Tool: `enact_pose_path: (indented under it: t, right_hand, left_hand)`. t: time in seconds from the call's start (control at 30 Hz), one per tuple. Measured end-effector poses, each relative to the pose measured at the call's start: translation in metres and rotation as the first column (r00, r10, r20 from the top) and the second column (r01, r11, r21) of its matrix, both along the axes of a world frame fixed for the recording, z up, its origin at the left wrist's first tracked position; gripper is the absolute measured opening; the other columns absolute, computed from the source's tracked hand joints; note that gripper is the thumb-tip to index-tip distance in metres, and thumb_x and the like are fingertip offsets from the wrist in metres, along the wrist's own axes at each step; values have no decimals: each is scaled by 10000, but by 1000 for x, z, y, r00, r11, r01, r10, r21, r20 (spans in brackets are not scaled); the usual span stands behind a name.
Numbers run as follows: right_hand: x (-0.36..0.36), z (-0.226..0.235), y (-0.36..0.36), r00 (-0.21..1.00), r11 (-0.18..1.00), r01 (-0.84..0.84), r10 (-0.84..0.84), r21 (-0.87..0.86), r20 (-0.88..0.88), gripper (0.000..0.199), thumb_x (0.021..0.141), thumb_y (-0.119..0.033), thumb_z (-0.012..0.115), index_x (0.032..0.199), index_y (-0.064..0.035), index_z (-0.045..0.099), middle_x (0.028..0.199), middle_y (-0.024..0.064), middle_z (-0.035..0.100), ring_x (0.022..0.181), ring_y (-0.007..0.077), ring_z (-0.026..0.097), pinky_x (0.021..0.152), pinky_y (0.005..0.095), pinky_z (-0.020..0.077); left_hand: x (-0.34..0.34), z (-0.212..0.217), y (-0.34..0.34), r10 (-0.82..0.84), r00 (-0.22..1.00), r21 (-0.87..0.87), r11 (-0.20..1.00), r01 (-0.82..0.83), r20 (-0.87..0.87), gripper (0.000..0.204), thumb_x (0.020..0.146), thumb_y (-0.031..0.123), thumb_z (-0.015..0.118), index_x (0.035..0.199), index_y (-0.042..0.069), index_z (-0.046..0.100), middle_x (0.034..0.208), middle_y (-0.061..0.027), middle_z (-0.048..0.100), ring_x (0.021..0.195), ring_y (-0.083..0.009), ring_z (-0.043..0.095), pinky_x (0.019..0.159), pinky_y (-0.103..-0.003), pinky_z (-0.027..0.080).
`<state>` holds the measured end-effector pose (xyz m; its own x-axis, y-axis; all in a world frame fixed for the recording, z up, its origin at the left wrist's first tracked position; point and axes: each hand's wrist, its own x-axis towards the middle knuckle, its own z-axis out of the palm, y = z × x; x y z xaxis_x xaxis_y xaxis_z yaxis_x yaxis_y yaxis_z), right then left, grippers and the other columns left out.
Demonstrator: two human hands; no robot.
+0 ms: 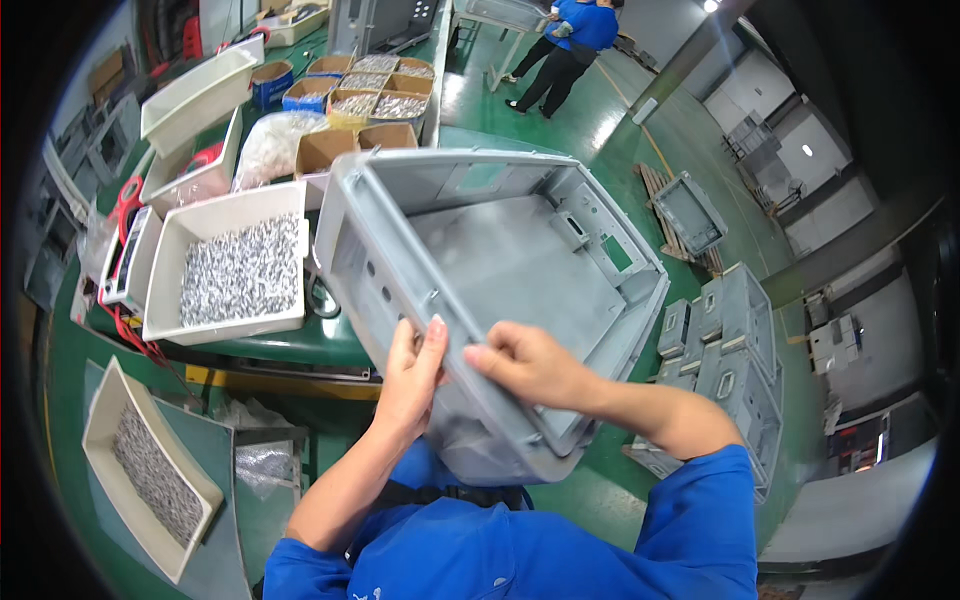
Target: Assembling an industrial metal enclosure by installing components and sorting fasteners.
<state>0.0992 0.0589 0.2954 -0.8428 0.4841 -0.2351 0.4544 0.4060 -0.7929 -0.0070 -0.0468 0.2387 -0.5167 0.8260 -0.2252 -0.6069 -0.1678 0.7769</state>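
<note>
Both hands meet on the near rim of a large grey cast-metal housing, an open box tipped so its hollow faces up toward the person, likely so the inside can be seen and reached. The left hand lies flat against the rim's outer face, fingers extended and pressing rather than curled, which looks like a steadying hold. The right hand has its fingers closed in a pinch on the rim edge just beside the left fingertips; whether something small sits in that pinch cannot be told. The housing's lower end rests against the person's lap and blue work clothes, which seems to carry its weight.

Left of the fingers, a cream plastic tray of small silvery parts sits on the green desk, within easy reach. Beyond it stand more cream trays and small cardboard boxes of metal parts. Right of the fingers, similar grey housings are stacked on the floor. Far ahead, two people in blue stand.
</note>
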Motion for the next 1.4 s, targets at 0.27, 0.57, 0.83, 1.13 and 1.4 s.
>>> enact_pose_path:
  t: [0.27,0.57,0.83,1.13,1.4]
  right_hand:
    - [20,-24,34,979,984,-13,49,177,-197,284,827,-290,560,800,-9,530,709,95,571,623,205,556,590,334,445]
    - [163,-126,118,135,135,869,-990,-476,-35,422,837,-260,571,1116,24,431,1092,135,499,1014,186,475,869,307,374]
    - [145,-122,172,334,358,768,-932,-532,-145,445,765,-141,623,1107,61,421,1062,126,524,955,191,511,856,305,392]
    - [174,-131,293,481,496,707,-860,-504,-172,411,721,-59,588,1072,78,426,1017,149,533,904,200,530,803,303,423]
    - [198,-164,447,676,701,576,-698,-419,-238,359,687,-46,570,1004,64,444,942,136,546,827,185,543,732,304,448]
  left_hand:
    - [-14,-20,-6,-53,979,-242,970,3,-199,323,851,235,556,1040,-1,443,802,-31,522,587,-52,443,460,-180,326]
    - [-38,-39,-3,-219,975,-266,942,203,-31,470,836,201,557,1199,-11,347,1013,-91,515,756,-126,550,573,-218,462]
    - [-35,-33,46,-257,958,-298,911,283,126,505,784,123,603,1176,-21,319,1023,-143,507,828,-179,574,631,-267,535]
    - [35,-48,117,-81,989,-330,937,118,124,569,765,161,635,1202,5,306,1039,-133,513,834,-184,569,635,-278,513]
    - [144,-74,208,99,979,-359,933,-29,179,492,810,99,578,1218,36,308,1098,-124,503,922,-205,565,693,-310,520]
